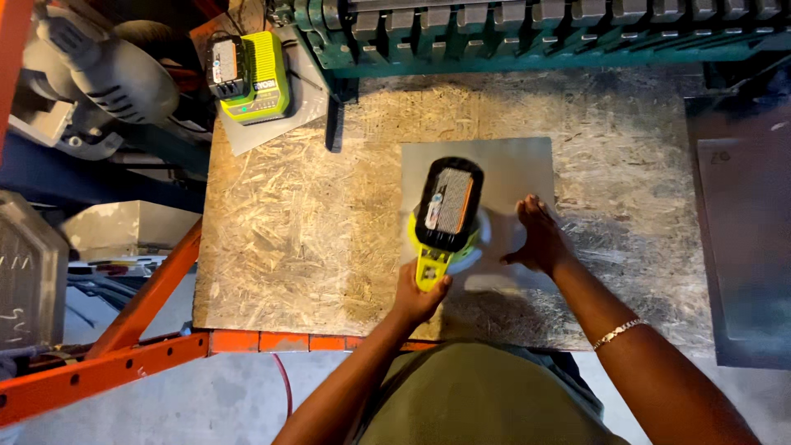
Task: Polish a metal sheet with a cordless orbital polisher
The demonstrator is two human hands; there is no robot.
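Note:
A lime-green cordless sander [449,216] with a black battery pack on top stands on a grey metal sheet [511,169]. My left hand [418,295] is wrapped around the sander's green handle at its near end. My right hand [540,237] lies flat on the sheet just right of the sander, fingers spread, holding nothing. A thin chain bracelet [618,331] circles my right wrist. The sheet rests on a chipboard worktop [305,222].
A green battery charger with a black battery [249,76] sits at the worktop's far left corner. A green metal machine [535,33] runs along the back. An orange steel frame [124,330] supports the left and front edges. Another grey sheet [746,247] lies right.

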